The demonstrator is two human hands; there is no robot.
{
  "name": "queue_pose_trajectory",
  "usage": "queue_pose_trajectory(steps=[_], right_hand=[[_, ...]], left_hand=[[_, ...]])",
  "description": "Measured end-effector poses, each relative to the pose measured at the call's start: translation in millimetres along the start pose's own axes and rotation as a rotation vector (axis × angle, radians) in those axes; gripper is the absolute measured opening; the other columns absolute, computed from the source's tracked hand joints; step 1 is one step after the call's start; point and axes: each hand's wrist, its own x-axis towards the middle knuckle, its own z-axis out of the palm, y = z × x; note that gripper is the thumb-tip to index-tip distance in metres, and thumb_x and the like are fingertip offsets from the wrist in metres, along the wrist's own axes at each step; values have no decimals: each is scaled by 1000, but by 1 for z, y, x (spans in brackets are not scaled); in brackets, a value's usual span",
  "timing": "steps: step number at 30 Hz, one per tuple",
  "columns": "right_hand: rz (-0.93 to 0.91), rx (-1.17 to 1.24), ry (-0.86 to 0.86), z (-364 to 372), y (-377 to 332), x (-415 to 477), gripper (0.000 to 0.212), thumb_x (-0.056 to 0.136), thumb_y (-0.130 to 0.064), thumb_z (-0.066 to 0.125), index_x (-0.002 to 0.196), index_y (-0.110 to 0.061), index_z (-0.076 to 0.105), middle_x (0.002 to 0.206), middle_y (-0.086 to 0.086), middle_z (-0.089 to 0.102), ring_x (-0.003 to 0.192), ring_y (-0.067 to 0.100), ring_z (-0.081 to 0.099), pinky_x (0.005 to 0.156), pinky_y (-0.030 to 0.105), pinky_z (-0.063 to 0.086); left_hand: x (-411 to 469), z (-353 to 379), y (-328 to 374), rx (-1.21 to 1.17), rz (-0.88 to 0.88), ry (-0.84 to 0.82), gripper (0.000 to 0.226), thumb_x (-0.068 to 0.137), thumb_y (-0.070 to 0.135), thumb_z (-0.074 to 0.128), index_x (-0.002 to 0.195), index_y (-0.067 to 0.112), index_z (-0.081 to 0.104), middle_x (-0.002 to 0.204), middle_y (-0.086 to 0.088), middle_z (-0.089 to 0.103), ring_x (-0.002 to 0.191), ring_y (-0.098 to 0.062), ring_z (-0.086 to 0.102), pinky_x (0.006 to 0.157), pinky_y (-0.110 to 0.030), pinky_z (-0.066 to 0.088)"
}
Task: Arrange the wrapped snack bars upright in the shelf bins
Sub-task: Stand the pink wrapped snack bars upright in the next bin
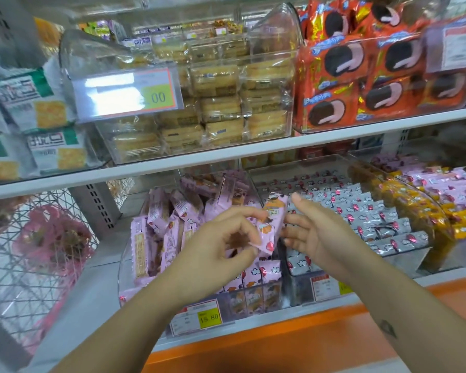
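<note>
A shop shelving unit fills the view. The white upper shelf (pixel 226 157) carries a clear bin (pixel 269 22) stacked with yellow biscuit packs (pixel 221 109), with red cookie packs (pixel 361 76) to its right and green-and-white packs (pixel 33 103) to its left. On the lower shelf, a clear front bin (pixel 125 265) holds pink wrapped bars (pixel 159 227); some stand on end, others lean or lie across each other. A price tag (pixel 197 316) reading 18.80 is fixed to its front. The next bin to the right holds silver-wrapped bars (pixel 361 208) in orderly rows, and beyond it lie orange wrappers (pixel 414 208). An orange strip (pixel 280 343) runs along the unit's front edge, and a wire basket (pixel 24 251) stands at far left.

Both arms reach in over the pink bin. The left hand (pixel 221 243) holds one pink snack bar (pixel 272 224) above the bin, near its right side, the bar tilted with its upper end leaning right. Its fingers (pixel 242 211) are curled, pinching the bar's left edge, with the thumb near the lower end. The right hand (pixel 315 232) is spread wide, its fingers (pixel 304 203) straight, tips just beside the bar's right edge; whether they touch it cannot be told.
</note>
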Motion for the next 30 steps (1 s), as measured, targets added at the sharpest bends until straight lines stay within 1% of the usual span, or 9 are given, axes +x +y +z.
queue_pose_trajectory(steps=[3,6,10,12,18,22,25,28,30], right_hand=[[-13,-44,23,-1,2,0,27,83,-32,61,105,-16,60,92,7,69,73,18,63,66,28,49],[-140,-44,137,0,-1,1,26,86,-19,63,111,-14,59,92,6,72,71,15,68,62,26,52],[-237,9,266,-5,-6,0,28,86,-6,63,110,-10,49,103,13,68,78,21,72,68,26,58],[-209,71,225,-4,-4,-1,29,85,-3,62,107,-8,44,107,19,65,83,25,71,72,28,59],[-221,-274,201,2,6,-1,22,79,-21,72,92,-19,54,93,-2,72,90,15,69,84,35,53],[-235,-270,276,-8,1,0,19,83,-25,68,98,-22,59,82,-8,72,85,11,69,90,39,51],[-251,-258,288,-8,1,2,15,85,-21,67,97,-21,60,83,-5,71,78,9,69,88,36,53],[-250,-292,269,-6,6,3,12,86,-20,66,96,-23,60,81,-7,71,80,12,69,89,39,53],[-245,-313,251,-6,9,4,12,86,-21,66,95,-25,60,80,-8,71,81,11,69,91,40,51]], left_hand=[[1,2,4,19,8,-23,12,82,8,58,80,19,62,121,26,51,108,-5,56,83,-15,44],[7,0,3,-30,-35,115,17,85,12,57,77,26,62,118,22,55,95,-5,62,77,-20,48],[18,-10,-5,-98,-257,204,18,92,19,58,101,35,58,111,4,65,69,-10,62,62,-15,47],[23,-5,-8,-203,-322,127,22,89,24,60,109,33,56,110,4,65,81,-5,67,73,-17,52],[26,-3,-12,-530,-301,343,21,82,21,61,102,17,62,99,-2,71,92,-17,68,79,-31,57],[20,-23,-24,-314,-285,519,18,86,17,64,101,25,60,94,1,70,89,-26,69,75,-32,56],[21,-21,-29,-9,-267,431,25,86,21,67,102,36,58,85,5,72,81,-32,67,76,-47,55],[29,-11,-30,135,-280,306,25,87,25,66,107,33,54,78,6,68,59,-7,63,56,-27,53],[38,-6,-32,193,-291,229,23,87,27,65,106,30,53,80,7,67,59,-9,61,53,-24,47]])
